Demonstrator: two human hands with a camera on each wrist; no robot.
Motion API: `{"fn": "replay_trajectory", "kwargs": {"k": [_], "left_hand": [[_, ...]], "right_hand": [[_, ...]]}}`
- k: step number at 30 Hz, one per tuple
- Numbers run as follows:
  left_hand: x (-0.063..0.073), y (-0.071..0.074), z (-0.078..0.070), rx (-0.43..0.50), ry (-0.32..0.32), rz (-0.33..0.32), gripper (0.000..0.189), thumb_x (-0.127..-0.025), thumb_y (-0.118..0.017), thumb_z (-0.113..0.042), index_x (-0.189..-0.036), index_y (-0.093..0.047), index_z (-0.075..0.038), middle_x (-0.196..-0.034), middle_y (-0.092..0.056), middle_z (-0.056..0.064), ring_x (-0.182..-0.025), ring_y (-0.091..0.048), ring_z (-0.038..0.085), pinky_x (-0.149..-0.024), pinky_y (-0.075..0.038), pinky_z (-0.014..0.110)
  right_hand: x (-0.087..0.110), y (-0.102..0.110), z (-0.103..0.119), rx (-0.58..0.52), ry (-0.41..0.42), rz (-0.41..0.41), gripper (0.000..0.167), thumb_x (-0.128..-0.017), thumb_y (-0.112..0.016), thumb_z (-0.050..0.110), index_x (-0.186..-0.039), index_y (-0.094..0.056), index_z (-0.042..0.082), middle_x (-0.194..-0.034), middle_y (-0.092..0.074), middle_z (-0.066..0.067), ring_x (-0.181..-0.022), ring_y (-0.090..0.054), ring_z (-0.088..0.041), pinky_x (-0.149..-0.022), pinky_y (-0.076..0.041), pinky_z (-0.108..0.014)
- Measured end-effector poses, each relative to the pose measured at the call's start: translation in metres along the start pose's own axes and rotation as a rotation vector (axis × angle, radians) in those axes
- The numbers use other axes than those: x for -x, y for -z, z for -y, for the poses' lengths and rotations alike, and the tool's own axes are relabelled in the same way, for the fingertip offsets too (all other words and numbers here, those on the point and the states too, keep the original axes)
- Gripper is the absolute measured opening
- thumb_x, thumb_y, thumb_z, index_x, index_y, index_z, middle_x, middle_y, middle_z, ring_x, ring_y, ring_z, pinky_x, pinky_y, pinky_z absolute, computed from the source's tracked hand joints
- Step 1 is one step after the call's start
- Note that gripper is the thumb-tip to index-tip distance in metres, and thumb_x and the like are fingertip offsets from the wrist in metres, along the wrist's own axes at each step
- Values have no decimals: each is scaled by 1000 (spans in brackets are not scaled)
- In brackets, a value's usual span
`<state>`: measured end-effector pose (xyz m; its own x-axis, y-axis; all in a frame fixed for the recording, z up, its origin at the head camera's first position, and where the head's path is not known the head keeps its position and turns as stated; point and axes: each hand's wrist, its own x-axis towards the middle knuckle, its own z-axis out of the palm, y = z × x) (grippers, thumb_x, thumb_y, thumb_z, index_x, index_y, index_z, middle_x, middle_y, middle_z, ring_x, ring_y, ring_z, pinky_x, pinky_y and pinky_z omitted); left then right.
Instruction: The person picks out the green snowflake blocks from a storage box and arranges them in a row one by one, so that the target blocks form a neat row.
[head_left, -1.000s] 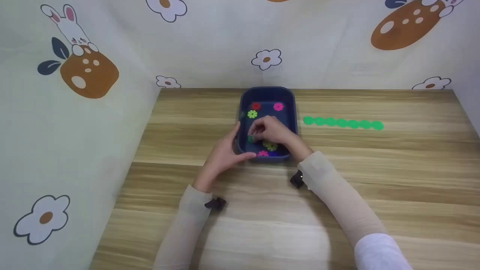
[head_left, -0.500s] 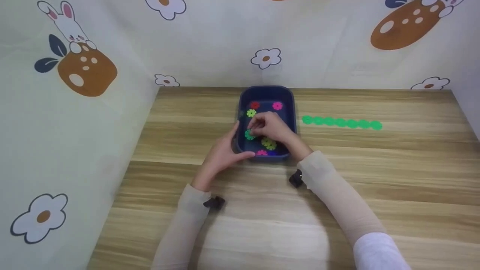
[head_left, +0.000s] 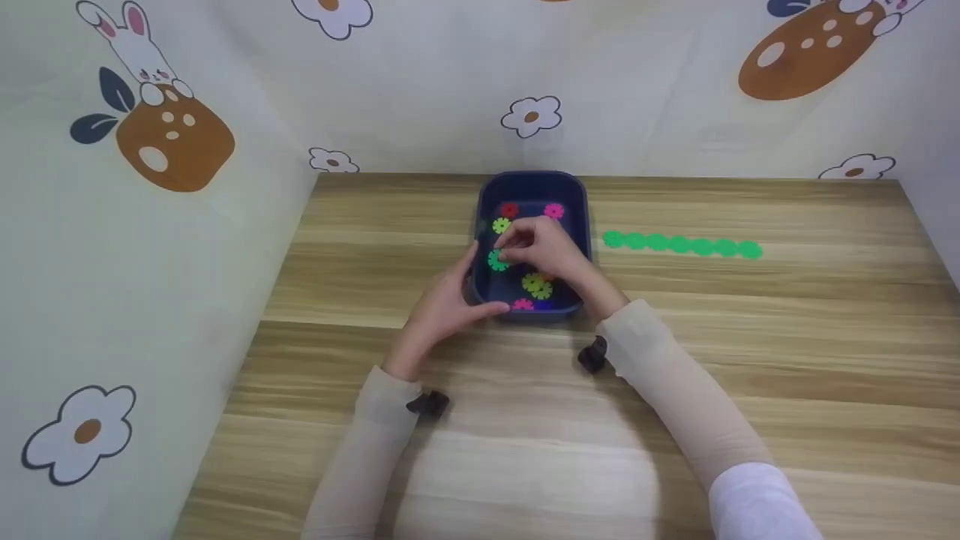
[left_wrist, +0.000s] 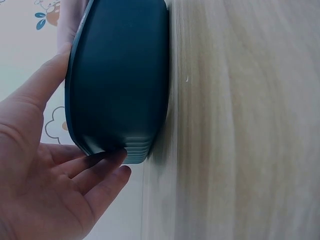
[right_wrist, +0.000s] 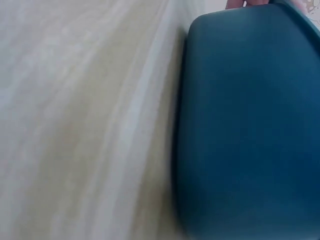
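In the head view a dark blue plastic box (head_left: 544, 316) holds several toothed snowflake discs. My left hand (head_left: 442, 304) grips its near-left corner, thumb at the near rim and fingers along the left side. The left wrist view shows those fingertips against the box's ridged side (left_wrist: 136, 150). Inside the box, my right hand (head_left: 546, 244) pinches a green snowflake disc (head_left: 496, 261) between thumb and fingertips. The right wrist view has only the box's outer wall (right_wrist: 250, 125) up close, so the right hand's grip is hidden there.
Other discs lie in the box: red (head_left: 509, 210), pink (head_left: 553, 211), yellow-green (head_left: 501, 225) and yellow (head_left: 537, 285). A row of joined green discs (head_left: 681, 244) lies on the wooden table (head_left: 675, 315) to the right. A patterned wall covering (head_left: 420, 90) stands behind.
My right hand has moved slightly away from me within the box, lifting the green snowflake disc into clearer view. The left hand keeps its place on the box.
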<state>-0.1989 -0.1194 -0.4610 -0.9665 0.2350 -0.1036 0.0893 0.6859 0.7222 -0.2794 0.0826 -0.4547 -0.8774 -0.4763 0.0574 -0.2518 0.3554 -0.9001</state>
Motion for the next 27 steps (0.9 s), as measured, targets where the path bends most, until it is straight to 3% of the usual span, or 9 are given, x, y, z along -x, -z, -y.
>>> {"fn": "replay_trajectory", "kwargs": {"k": [14,27], "left_hand": [[1,2,-1,4,24,12,108,-79,-81,-50,-161,-17,-20,-163,-32,12,-148,-36,31,-121,-33,51],[0,-1,0,2,27,2,110,-78,-82,-51,-161,-17,-21,-164,-30,9,-149,-34,30,-122,-31,49]], "right_hand": [[3,24,12,-23,-17,-39,16,-88,-76,13,-99,-75,1,-95,-74,-14,-76,-65,-9,-72,-57,-16],[17,59,22,-126,-14,-124,21,-88,-73,2,-104,-71,-11,-88,-72,-6,-71,-65,-4,-69,-58,-17]]}}
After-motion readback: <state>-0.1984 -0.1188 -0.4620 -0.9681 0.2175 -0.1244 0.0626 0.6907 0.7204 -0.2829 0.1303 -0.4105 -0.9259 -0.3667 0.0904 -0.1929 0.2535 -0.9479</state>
